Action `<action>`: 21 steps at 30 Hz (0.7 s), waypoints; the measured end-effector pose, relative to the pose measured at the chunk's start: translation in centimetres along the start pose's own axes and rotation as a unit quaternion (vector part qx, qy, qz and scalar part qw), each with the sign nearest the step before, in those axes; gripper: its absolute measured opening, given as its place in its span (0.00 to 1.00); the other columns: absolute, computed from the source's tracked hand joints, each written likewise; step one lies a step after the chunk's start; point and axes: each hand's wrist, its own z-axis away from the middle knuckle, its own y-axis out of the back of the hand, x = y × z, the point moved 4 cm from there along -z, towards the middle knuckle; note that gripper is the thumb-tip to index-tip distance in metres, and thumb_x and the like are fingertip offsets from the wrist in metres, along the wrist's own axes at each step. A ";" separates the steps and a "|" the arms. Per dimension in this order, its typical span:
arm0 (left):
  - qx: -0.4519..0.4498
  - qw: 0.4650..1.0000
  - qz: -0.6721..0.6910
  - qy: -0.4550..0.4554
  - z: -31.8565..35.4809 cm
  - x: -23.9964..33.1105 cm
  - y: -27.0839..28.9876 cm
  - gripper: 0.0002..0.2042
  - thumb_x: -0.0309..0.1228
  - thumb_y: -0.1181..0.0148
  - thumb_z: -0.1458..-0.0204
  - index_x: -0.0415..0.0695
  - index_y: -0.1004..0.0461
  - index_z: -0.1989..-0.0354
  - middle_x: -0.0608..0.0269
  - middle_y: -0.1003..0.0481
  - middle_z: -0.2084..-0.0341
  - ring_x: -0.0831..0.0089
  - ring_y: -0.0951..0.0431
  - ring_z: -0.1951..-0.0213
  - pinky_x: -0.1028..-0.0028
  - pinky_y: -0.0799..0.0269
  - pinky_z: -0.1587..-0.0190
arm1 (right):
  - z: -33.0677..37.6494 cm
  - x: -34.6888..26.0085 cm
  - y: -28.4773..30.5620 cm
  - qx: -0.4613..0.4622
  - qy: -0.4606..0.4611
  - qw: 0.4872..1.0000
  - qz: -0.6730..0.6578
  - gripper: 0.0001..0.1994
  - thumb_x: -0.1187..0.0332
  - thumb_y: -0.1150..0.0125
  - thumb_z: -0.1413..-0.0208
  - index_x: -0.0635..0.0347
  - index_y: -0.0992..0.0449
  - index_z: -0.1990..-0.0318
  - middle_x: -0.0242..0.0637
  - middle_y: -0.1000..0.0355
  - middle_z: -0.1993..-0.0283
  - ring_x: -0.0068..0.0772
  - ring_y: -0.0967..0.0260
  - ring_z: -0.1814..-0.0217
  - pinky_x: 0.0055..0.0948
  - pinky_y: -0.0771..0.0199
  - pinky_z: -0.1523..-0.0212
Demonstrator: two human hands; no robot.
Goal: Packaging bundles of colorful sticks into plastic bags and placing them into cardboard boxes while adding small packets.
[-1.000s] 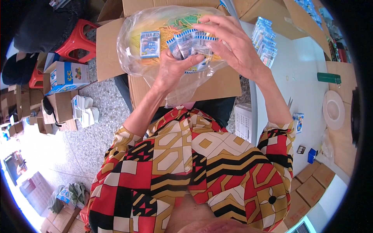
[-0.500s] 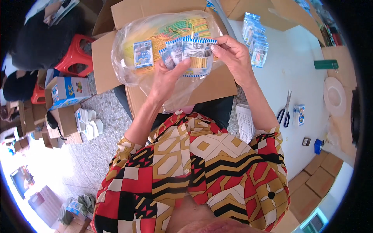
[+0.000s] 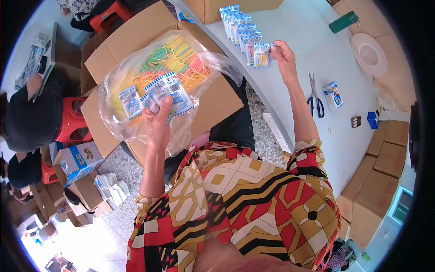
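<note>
My left hand (image 3: 156, 120) is closed around several blue-and-white plastic packets (image 3: 179, 100), held above a carton. Another such packet (image 3: 130, 102) lies beside them on the contents of a clear plastic bag (image 3: 111, 124). Thin sticks (image 3: 174, 56) in green, yellow, orange and pink fill that bag, which lines the open cardboard box (image 3: 222, 102). Over the white table, my right hand (image 3: 284, 59) pinches the upper corner of a packet (image 3: 263, 55) with yellow sticks showing through it. This one sits at the near end of an overlapping row of packets (image 3: 240, 28).
Dark-handled scissors (image 3: 316, 97), a small printed box (image 3: 333, 96), a green cylinder (image 3: 344, 22) and a white hat-like disc (image 3: 369, 54) lie to the right. Sealed cartons (image 3: 380, 172) are stacked at lower right. People sit on red stools (image 3: 74, 120) at left.
My right hand has moved away from the left, out to the table, with one packet. My left hand keeps the others above the bag. The view has swung to the right.
</note>
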 end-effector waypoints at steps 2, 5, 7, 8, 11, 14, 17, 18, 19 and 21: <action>0.000 1.000 0.000 0.000 0.0 -0.1 -0.2 0.09 0.25 0.43 0.50 0.42 0.27 0.60 0.68 0.25 0.66 0.81 0.27 0.65 0.76 0.31 0.60 | -0.2 1.6 0.4 0.030 -0.043 0.999 -0.007 0.06 0.73 0.51 0.44 0.61 0.32 0.60 0.26 0.32 0.70 0.14 0.40 0.66 0.17 0.39 0.62; -0.008 1.000 0.002 0.003 0.1 -0.1 -0.4 0.09 0.25 0.43 0.51 0.43 0.27 0.60 0.68 0.25 0.66 0.81 0.27 0.65 0.76 0.31 0.60 | -0.8 2.4 0.4 0.031 -0.034 0.999 -0.019 0.06 0.73 0.51 0.44 0.61 0.32 0.60 0.26 0.32 0.69 0.15 0.40 0.66 0.17 0.39 0.62; -0.008 1.000 0.005 0.000 0.2 0.1 -0.5 0.10 0.25 0.42 0.51 0.43 0.27 0.59 0.68 0.25 0.66 0.80 0.26 0.64 0.76 0.31 0.59 | -1.0 2.5 0.2 0.032 -0.019 0.998 -0.050 0.06 0.73 0.51 0.44 0.61 0.32 0.60 0.26 0.32 0.69 0.15 0.40 0.66 0.17 0.39 0.62; -0.008 1.000 0.004 0.000 0.2 0.2 -0.5 0.10 0.25 0.42 0.51 0.43 0.27 0.59 0.68 0.25 0.66 0.80 0.26 0.64 0.76 0.31 0.59 | -1.2 2.3 0.1 0.031 -0.003 0.997 -0.077 0.06 0.73 0.51 0.44 0.61 0.31 0.60 0.26 0.32 0.69 0.15 0.39 0.66 0.17 0.39 0.62; -0.007 1.000 -0.002 0.009 0.3 0.2 -0.6 0.10 0.25 0.42 0.51 0.44 0.27 0.59 0.69 0.25 0.65 0.80 0.26 0.64 0.76 0.31 0.59 | -1.6 2.0 0.3 0.014 0.025 0.998 -0.060 0.07 0.71 0.50 0.43 0.59 0.32 0.58 0.26 0.32 0.67 0.15 0.38 0.63 0.20 0.38 0.59; 0.002 1.000 -0.004 0.004 0.3 0.2 -0.6 0.11 0.25 0.41 0.52 0.44 0.27 0.59 0.68 0.25 0.65 0.80 0.26 0.64 0.76 0.31 0.59 | -1.8 4.4 -0.1 0.002 -0.025 1.000 -0.006 0.07 0.73 0.48 0.46 0.59 0.31 0.59 0.26 0.31 0.68 0.16 0.38 0.65 0.18 0.37 0.62; 0.016 0.999 -0.037 -0.005 0.3 0.6 -1.0 0.11 0.25 0.41 0.52 0.42 0.28 0.59 0.67 0.25 0.65 0.81 0.27 0.65 0.76 0.31 0.59 | -2.2 4.5 0.9 0.014 0.015 0.995 0.101 0.09 0.72 0.47 0.47 0.58 0.30 0.58 0.27 0.30 0.67 0.18 0.36 0.66 0.20 0.35 0.64; 0.003 1.000 -0.031 -0.003 0.1 0.6 -1.2 0.11 0.25 0.41 0.52 0.41 0.27 0.59 0.67 0.25 0.66 0.81 0.27 0.65 0.77 0.31 0.60 | -2.1 3.6 0.1 -0.001 0.013 0.995 0.095 0.09 0.72 0.47 0.47 0.58 0.30 0.58 0.27 0.30 0.67 0.18 0.36 0.66 0.20 0.35 0.64; -0.009 1.000 -0.024 0.000 0.0 0.6 -1.3 0.11 0.25 0.41 0.53 0.41 0.27 0.60 0.67 0.25 0.66 0.82 0.27 0.66 0.77 0.31 0.60 | -1.6 1.8 0.0 0.048 0.084 0.980 0.177 0.09 0.71 0.46 0.47 0.58 0.30 0.58 0.28 0.30 0.66 0.19 0.35 0.66 0.21 0.34 0.64; 0.008 1.000 -0.027 -0.004 -0.3 0.3 -1.1 0.10 0.24 0.40 0.53 0.40 0.27 0.61 0.67 0.25 0.68 0.82 0.27 0.67 0.77 0.30 0.61 | -0.8 -2.3 -2.0 0.081 0.159 0.954 0.241 0.10 0.71 0.45 0.48 0.58 0.30 0.57 0.29 0.29 0.65 0.21 0.35 0.66 0.22 0.33 0.65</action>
